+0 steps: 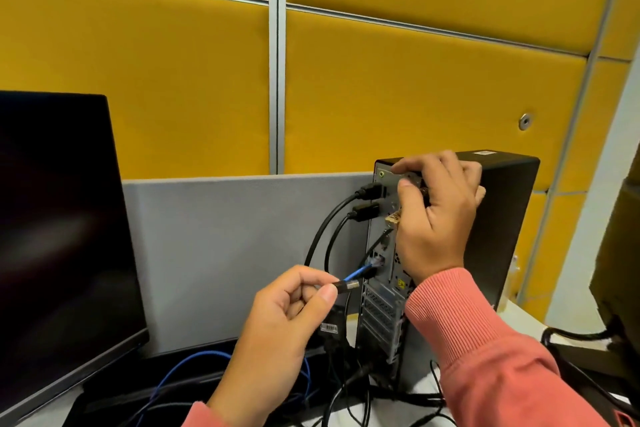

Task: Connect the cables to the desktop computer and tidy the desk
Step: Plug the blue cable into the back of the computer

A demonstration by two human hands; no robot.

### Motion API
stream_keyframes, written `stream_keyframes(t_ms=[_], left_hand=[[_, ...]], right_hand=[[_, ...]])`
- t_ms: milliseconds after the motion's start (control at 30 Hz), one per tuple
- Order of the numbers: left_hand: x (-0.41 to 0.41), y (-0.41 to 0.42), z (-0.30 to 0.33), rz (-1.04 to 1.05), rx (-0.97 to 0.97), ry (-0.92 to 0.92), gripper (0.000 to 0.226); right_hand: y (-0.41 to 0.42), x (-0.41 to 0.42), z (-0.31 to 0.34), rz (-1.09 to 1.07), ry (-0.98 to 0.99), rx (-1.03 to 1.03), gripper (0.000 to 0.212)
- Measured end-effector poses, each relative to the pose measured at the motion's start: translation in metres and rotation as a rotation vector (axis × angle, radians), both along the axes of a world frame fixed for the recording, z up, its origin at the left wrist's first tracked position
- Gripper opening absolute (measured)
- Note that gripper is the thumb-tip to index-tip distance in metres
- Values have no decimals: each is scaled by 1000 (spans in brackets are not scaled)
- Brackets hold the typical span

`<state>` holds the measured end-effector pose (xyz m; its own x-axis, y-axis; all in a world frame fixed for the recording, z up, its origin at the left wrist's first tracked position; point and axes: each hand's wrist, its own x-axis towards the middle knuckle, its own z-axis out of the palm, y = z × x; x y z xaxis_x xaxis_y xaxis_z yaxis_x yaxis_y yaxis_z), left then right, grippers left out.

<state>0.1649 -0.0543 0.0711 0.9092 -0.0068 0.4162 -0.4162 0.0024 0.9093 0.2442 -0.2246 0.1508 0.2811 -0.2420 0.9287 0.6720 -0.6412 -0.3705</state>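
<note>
A black desktop tower point(502, 218) stands on the desk with its rear panel point(381, 305) turned toward me. Two black video cables point(369, 199) are plugged in near the top, and a blue network cable point(356, 274) runs into a port lower down. My left hand point(284, 333) pinches a USB plug point(346, 286) between thumb and fingers, just left of the rear panel. My right hand point(436, 215) rests against the upper rear panel, its fingers curled around a small dark connector there. What that connector is cannot be made out.
A dark monitor point(65, 253) stands at the left. Loose blue and black cables point(194, 378) lie tangled on the desk below my hands. A grey divider point(225, 253) and yellow padded panels point(433, 97) back the desk. A dark chair point(616, 288) stands at the right edge.
</note>
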Motion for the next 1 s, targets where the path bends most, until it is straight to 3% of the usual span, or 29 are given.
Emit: stream_keyframes(t_ms=[167, 300, 433, 533, 700, 767, 900, 1000], left_hand=[[-6, -17, -6, 72, 74, -88, 14], [-16, -34, -16, 46, 142, -46, 23], [-10, -29, -12, 257, 177, -130, 26], [-4, -19, 0, 410, 477, -263, 18], [1, -18, 21, 522, 887, -285, 65], [2, -17, 27, 513, 810, -311, 64], [6, -6, 26, 493, 328, -414, 23], [20, 6, 31, 475, 17, -278, 19]], right_hand=[[-2, 1, 0, 43, -32, 31, 15], [-3, 1, 0, 62, -41, 35, 14], [-5, 0, 0, 80, -38, 22, 16], [-5, 0, 1, 84, -36, 21, 19], [-4, 0, 1, 85, -27, 20, 20], [-4, 0, 1, 87, -22, 17, 21], [-3, 0, 0, 88, -15, 23, 21], [-2, 1, 0, 88, -15, 33, 22]])
